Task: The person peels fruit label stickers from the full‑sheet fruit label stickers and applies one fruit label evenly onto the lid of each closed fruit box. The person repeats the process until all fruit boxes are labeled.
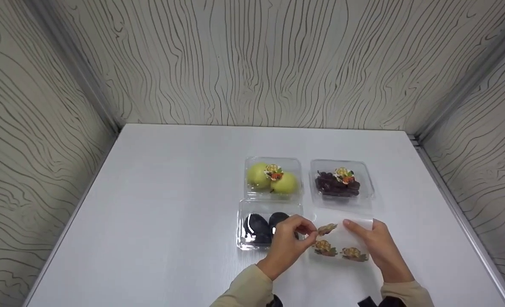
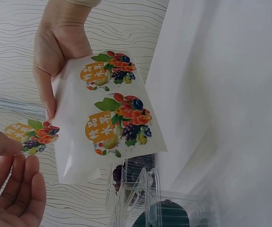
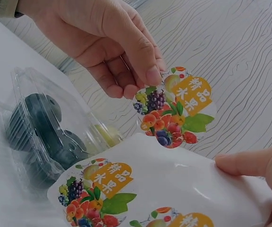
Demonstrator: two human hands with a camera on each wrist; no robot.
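Between thumb and finger, my left hand (image 1: pixel 287 244) pinches a fruit-print sticker (image 3: pixel 176 108) by its edge, just above the white backing sheet (image 3: pixel 188 175). My right hand (image 1: pixel 383 247) grips that sheet at its right side, thumb on top. Two more printed stickers (image 2: pixel 119 125) show on the sheet. Close beside the left hand stands a clear plastic box (image 1: pixel 241 230) with dark, rounded fruit (image 1: pixel 257 228) inside; the hand covers part of it in the head view.
Behind is a clear box of yellow-green pears (image 1: pixel 284 184) with a sticker on its lid. To its right stands a box of dark red grapes (image 1: pixel 336 187), also with a sticker. Patterned panels (image 1: pixel 252 64) border the white table (image 1: pixel 150 221).
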